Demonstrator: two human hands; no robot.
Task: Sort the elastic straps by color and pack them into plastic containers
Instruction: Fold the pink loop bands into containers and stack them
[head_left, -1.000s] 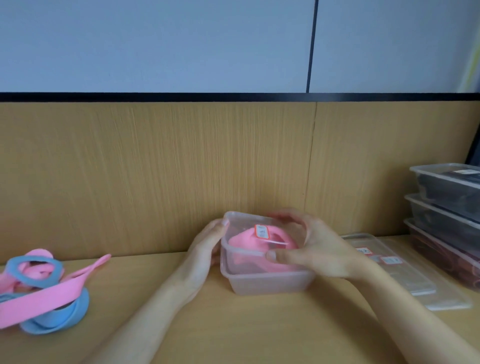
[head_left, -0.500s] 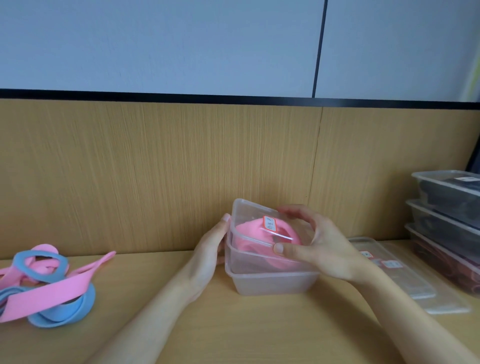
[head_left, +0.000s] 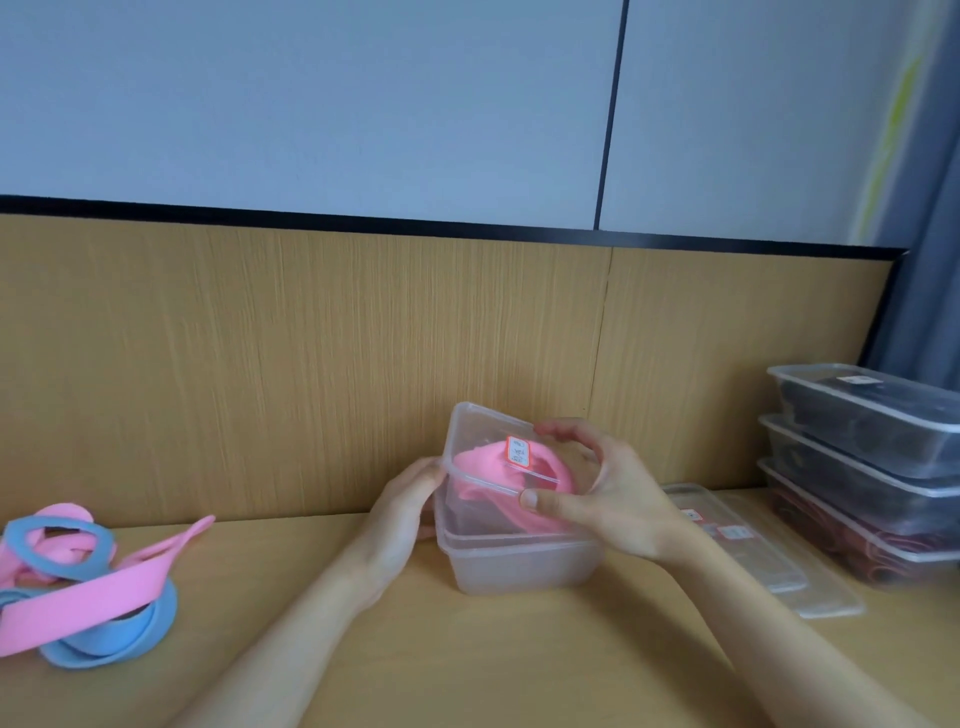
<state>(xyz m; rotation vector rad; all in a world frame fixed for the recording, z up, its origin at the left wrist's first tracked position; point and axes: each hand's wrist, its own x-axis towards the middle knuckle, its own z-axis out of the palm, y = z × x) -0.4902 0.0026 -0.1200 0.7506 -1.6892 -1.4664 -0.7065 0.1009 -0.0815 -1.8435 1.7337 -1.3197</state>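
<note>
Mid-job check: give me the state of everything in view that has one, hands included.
Container: on the table, unsealed, pink straps inside.
Lid: tilted over the container, not pressed down.
Left hand: rests against the container's left wall.
Right hand: grips the lid.
Loose straps: pink and blue, tangled, unsorted.
Stacked containers: three, lidded, filled.
Spare lids: flat on the table.

Wide free lane of table (head_left: 311, 561) between the straps (head_left: 88, 587) far left and the box (head_left: 519, 566) in the middle. The box is hemmed in: left hand (head_left: 405, 514) against its left side, right hand (head_left: 613, 499) gripping the tilted lid (head_left: 483, 441) on top, panel (head_left: 311, 364) close behind. To its right lie spare lids (head_left: 753, 561), then a stack (head_left: 872, 467) at the edge
</note>
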